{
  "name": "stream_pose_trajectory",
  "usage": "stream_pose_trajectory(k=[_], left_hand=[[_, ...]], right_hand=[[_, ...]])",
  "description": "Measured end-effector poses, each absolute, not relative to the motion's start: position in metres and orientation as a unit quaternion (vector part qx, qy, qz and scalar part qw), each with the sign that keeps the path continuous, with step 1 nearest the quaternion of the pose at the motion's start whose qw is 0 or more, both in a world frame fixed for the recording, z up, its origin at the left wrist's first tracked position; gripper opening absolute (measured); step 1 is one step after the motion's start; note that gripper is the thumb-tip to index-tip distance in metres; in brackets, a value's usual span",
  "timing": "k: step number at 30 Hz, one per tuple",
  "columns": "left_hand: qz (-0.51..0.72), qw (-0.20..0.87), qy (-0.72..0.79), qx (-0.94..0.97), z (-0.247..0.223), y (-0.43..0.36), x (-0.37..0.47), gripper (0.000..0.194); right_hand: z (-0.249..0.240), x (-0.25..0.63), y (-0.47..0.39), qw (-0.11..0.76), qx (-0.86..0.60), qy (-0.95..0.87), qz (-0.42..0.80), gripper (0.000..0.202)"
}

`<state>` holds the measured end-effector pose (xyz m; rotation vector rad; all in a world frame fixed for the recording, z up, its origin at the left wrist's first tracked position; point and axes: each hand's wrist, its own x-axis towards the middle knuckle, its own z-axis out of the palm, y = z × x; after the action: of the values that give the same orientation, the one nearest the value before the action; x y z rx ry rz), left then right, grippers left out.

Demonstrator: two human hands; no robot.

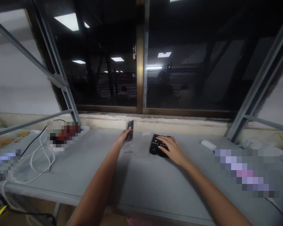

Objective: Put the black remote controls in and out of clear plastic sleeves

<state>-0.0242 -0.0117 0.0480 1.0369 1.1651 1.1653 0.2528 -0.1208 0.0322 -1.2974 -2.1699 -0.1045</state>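
My left hand [124, 137] is closed around a dark remote control [130, 129], held tilted up near the back of the grey table [141, 185]. With fingers stretched out, my right hand [171, 147] lies over black remote controls [155, 145] on the table. Its fingers cover part of their buttons, and I cannot tell exactly how many lie there. Between my hands is a clear plastic bag [141, 149], thin and crumpled.
White cables [41, 157] and a blurred-out item [66, 135] lie on the left. A small white box [208, 145] and another blurred-out item [245, 172] are on the right. Behind the table stand a dark window [99, 75] and metal frame posts [261, 75].
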Motion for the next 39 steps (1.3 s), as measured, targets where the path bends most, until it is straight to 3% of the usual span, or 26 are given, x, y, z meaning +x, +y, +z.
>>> stream_pose_trajectory(k=[3,6,14,25,32,39], left_hand=[[0.559,0.635,0.385,0.368,0.053,-0.019,0.013,0.014],[0.528,0.696,0.326,0.361,0.050,-0.027,0.038,0.014],[0.498,0.712,0.290,0.401,0.041,-0.038,0.043,0.016],[0.488,0.724,0.245,0.422,0.037,-0.045,0.053,0.012],[0.528,0.706,0.267,0.388,0.034,-0.037,0.046,0.007],[0.494,0.719,0.270,0.408,0.028,-0.031,0.044,0.012]], right_hand=[[0.042,0.240,-0.129,0.335,-0.425,-0.834,-0.109,0.033],[0.048,0.228,-0.138,0.343,-0.387,-0.835,-0.188,0.026],[0.045,0.229,-0.141,0.375,-0.320,-0.783,-0.379,0.011],[0.047,0.225,-0.143,0.333,-0.386,-0.758,-0.407,0.016],[0.052,0.224,-0.144,0.236,-0.353,-0.811,-0.403,0.018],[0.052,0.230,-0.141,0.231,-0.408,-0.785,-0.404,0.036]])
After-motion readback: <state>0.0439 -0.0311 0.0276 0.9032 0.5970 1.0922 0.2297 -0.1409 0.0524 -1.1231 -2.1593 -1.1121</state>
